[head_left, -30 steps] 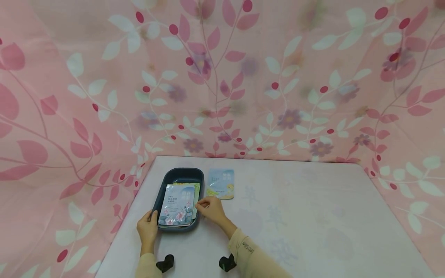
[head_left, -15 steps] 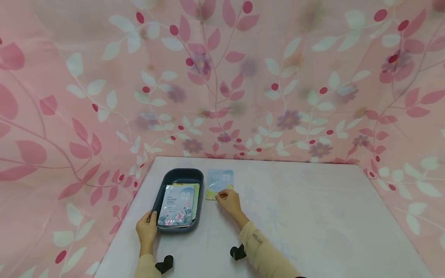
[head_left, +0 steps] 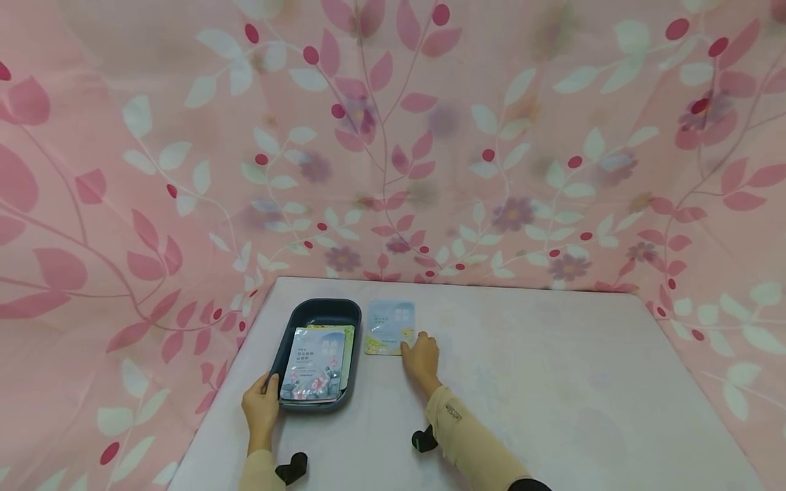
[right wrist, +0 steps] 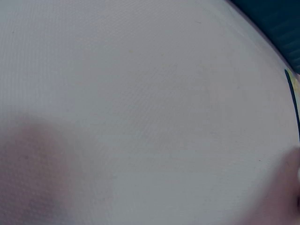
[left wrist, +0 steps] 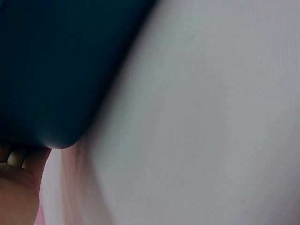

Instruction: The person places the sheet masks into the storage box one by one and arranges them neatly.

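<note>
A dark blue oblong tray (head_left: 297, 312) stands on the left part of the table. In it lies a stack of flat, glossy packets resembling face-mask sachets; the top packet (head_left: 316, 361) is pale blue with pink flowers, and a green-yellow one shows beneath it. My left hand (head_left: 260, 404) grips the tray's near left rim, thumb on top and fingers below. Right of the tray, a light blue and yellow packet (head_left: 387, 327) lies flat on the table. My right hand (head_left: 422, 359) is at its near right corner, thumb and fingers apart; any contact is unclear.
A white cloth covers the table (head_left: 540, 382). Floral pink fabric (head_left: 454, 136) hangs behind and at both sides. One black heart-shaped piece (head_left: 292, 468) is beside the left sleeve, and a similar one (head_left: 424, 440) is beside the right sleeve.
My right hand has moved from the tray's right edge across to the light blue packet on the table, ending at its right corner. My left hand has stayed on the tray.
</note>
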A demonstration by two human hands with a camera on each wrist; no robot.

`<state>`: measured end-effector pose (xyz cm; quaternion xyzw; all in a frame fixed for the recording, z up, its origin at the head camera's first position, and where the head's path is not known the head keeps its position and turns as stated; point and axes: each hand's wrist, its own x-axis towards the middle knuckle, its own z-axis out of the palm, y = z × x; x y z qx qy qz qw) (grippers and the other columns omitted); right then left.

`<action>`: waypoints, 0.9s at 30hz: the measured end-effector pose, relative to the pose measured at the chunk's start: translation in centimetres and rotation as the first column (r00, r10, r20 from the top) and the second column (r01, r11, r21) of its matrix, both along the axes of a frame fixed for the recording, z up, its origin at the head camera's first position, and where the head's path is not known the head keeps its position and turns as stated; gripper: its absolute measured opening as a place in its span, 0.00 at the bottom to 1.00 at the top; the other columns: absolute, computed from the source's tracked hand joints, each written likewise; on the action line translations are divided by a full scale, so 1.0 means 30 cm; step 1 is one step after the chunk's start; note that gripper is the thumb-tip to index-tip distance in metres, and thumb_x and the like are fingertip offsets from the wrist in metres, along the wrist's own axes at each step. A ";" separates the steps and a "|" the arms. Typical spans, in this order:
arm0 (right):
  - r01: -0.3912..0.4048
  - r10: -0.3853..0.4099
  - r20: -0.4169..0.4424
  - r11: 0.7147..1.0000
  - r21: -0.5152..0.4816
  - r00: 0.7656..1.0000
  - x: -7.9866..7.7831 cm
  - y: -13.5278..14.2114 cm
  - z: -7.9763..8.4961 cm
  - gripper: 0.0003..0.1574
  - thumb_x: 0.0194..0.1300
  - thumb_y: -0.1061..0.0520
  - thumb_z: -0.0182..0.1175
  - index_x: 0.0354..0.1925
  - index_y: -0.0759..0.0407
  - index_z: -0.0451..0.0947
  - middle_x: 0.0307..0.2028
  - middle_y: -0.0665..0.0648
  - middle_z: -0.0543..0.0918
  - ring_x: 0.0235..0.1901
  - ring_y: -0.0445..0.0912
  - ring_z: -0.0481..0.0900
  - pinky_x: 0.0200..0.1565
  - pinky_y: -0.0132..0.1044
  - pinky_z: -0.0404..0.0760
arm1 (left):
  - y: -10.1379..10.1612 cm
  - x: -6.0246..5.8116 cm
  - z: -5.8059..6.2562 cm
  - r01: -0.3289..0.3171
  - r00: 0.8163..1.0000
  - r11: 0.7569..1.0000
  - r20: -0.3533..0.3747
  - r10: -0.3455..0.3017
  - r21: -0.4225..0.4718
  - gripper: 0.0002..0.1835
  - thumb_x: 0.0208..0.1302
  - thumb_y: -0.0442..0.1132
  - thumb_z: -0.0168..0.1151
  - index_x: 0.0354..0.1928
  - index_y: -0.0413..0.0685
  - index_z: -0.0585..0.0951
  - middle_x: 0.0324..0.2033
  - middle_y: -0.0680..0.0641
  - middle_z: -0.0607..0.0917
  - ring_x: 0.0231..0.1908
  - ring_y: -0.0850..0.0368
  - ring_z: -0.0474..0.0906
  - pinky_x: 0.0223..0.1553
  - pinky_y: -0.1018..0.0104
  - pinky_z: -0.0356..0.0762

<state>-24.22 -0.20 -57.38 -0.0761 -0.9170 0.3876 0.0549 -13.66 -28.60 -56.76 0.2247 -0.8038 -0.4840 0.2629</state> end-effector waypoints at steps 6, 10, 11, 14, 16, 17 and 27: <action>-0.035 0.035 -0.001 0.999 -0.042 0.999 -0.005 0.011 0.006 0.26 0.57 0.56 0.66 0.43 0.78 0.75 0.39 0.75 0.81 0.37 0.65 0.81 0.37 0.48 0.81 | 0.000 -0.004 -0.004 -0.009 1.000 1.000 -0.005 0.009 0.002 0.14 0.64 0.30 0.56 0.44 0.21 0.79 0.37 0.25 0.81 0.26 0.84 0.66 0.27 0.89 0.65; -0.011 0.012 0.018 0.999 -0.047 1.000 -0.004 0.011 0.008 0.23 0.56 0.56 0.66 0.40 0.77 0.77 0.36 0.72 0.83 0.36 0.64 0.82 0.37 0.49 0.81 | 0.001 -0.005 -0.005 -0.012 1.000 1.000 -0.016 0.012 0.011 0.13 0.63 0.30 0.56 0.43 0.21 0.79 0.37 0.25 0.81 0.27 0.84 0.66 0.27 0.90 0.65; -0.008 0.010 0.025 0.999 -0.050 1.000 -0.003 0.011 0.009 0.23 0.56 0.56 0.66 0.40 0.76 0.77 0.36 0.72 0.83 0.36 0.64 0.81 0.37 0.49 0.81 | 0.000 -0.005 -0.006 -0.012 1.000 1.000 -0.015 0.013 0.012 0.13 0.63 0.30 0.56 0.43 0.21 0.79 0.37 0.25 0.81 0.27 0.84 0.66 0.28 0.90 0.65; -0.006 0.007 0.035 0.999 -0.051 0.999 -0.001 0.010 0.013 0.23 0.55 0.55 0.66 0.39 0.76 0.77 0.36 0.72 0.83 0.36 0.64 0.81 0.38 0.49 0.80 | 0.001 -0.005 -0.005 -0.016 1.000 1.000 -0.008 0.016 0.012 0.14 0.63 0.30 0.56 0.43 0.21 0.79 0.37 0.25 0.81 0.27 0.83 0.67 0.28 0.90 0.65; -0.005 0.007 0.034 0.999 -0.053 0.999 0.000 0.009 0.016 0.23 0.54 0.56 0.67 0.39 0.76 0.77 0.36 0.72 0.83 0.36 0.64 0.81 0.38 0.50 0.80 | 0.001 -0.004 -0.004 -0.016 1.000 1.000 -0.001 0.016 0.010 0.14 0.64 0.30 0.56 0.44 0.22 0.79 0.38 0.25 0.81 0.27 0.82 0.67 0.27 0.90 0.65; -0.004 0.006 0.032 0.998 -0.058 0.999 0.001 0.009 0.016 0.23 0.54 0.56 0.67 0.39 0.76 0.77 0.36 0.72 0.82 0.36 0.64 0.81 0.38 0.50 0.80 | 0.001 -0.004 -0.002 -0.016 1.000 1.000 -0.001 0.016 0.011 0.14 0.64 0.30 0.56 0.44 0.22 0.79 0.38 0.25 0.81 0.27 0.82 0.67 0.27 0.89 0.65; 0.023 -0.016 0.057 0.993 -0.115 0.998 -0.010 0.014 0.012 0.19 0.51 0.59 0.70 0.37 0.72 0.78 0.31 0.65 0.83 0.32 0.57 0.81 0.36 0.46 0.80 | 0.004 -0.003 -0.001 -0.014 1.000 1.000 0.000 0.014 0.010 0.14 0.64 0.30 0.56 0.44 0.22 0.79 0.37 0.25 0.81 0.27 0.79 0.69 0.27 0.89 0.65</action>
